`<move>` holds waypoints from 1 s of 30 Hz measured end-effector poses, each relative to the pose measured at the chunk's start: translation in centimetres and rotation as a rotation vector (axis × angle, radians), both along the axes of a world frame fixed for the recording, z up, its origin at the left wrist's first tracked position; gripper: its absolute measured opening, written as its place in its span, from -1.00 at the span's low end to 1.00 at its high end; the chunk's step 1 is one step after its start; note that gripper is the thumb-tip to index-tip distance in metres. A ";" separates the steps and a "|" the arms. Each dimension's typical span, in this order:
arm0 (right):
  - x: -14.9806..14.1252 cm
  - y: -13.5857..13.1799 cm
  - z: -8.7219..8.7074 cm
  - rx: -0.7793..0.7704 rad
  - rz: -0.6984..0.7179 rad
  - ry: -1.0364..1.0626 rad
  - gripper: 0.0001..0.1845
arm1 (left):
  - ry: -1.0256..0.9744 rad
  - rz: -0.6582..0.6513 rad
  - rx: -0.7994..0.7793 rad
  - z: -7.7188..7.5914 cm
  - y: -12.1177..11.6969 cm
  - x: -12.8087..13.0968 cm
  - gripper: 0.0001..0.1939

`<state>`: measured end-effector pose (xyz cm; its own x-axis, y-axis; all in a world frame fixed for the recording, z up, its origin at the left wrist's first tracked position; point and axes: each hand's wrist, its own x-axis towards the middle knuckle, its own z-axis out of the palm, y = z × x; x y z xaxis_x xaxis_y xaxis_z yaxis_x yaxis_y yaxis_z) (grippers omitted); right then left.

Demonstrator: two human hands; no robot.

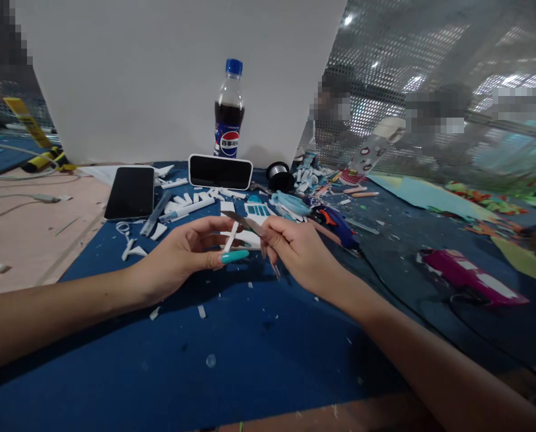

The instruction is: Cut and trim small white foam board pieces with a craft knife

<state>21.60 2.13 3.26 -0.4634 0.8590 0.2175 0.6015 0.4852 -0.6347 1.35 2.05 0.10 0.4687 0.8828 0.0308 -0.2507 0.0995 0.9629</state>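
Observation:
My left hand (pixel 180 258), its nails long and turquoise, pinches a thin white strip (pixel 231 238) between thumb and fingers. A knife with a flat metal blade (pixel 241 221) is gripped in my right hand (pixel 300 247). Its blade points left and lies across the upper end of the strip; I cannot tell whether it cuts in. Most of the knife's handle is hidden by my fingers. Behind my hands, white pieces and a small teal-gridded piece (pixel 258 209) lie on the blue mat (pixel 250 372).
A black-screened phone (pixel 130 192) lies left, with a white-framed phone (pixel 220 172) propped before a cola bottle (pixel 229 114). A wire spool (pixel 280 177), a blue glue gun (pixel 337 227) with a black cord, and a magenta packet (pixel 470 276) are to the right. White scraps are scattered about.

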 end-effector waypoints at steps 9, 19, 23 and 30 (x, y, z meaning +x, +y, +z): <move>0.1 -0.1 -0.2 -0.045 0.003 0.043 -0.60 | 0.035 -0.001 0.005 -0.3 0.0 -0.3 -0.65; 0.0 0.0 -0.3 -0.012 0.021 0.014 -0.56 | 0.023 -0.051 -0.025 -0.3 0.0 -0.2 -0.70; 0.0 0.0 -0.3 -0.015 0.015 0.009 -0.57 | 0.042 -0.010 -0.024 -0.4 0.0 -0.3 -0.68; -0.2 -0.3 0.0 -0.017 0.031 0.007 -0.59 | 0.071 0.066 -0.002 0.3 -0.1 -0.1 -0.70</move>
